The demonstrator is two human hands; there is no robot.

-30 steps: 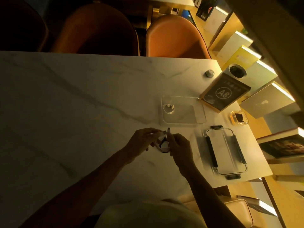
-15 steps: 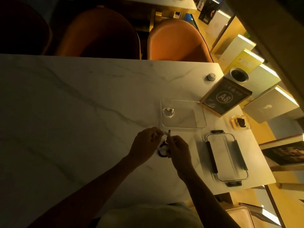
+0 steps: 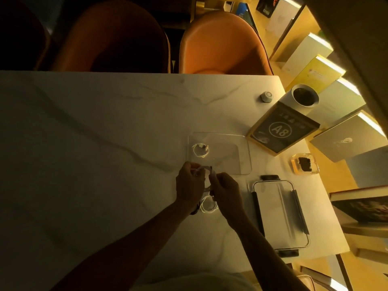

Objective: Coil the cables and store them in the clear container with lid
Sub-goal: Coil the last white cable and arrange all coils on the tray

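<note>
Pinching the thin white cable [image 3: 207, 204] between your left hand [image 3: 190, 185] and right hand [image 3: 226, 191], close together just before the open container [image 3: 244, 156], you hold something light, limp and springy, so grip the bundled loops, not a plug.

the worktop [image 3: 105, 143] was pale marble with thin grey veins. the cable [image 3: 207, 205] between the hands was white, like the coiled cable [image 3: 200, 150] in the clear container [image 3: 244, 143]. the lid [image 3: 279, 215] was clear with black clips. the sign [image 3: 281, 129] was black, gold-edged, marked "a8" in white. two chairs [image 3: 220, 45] were orange-brown.
</note>
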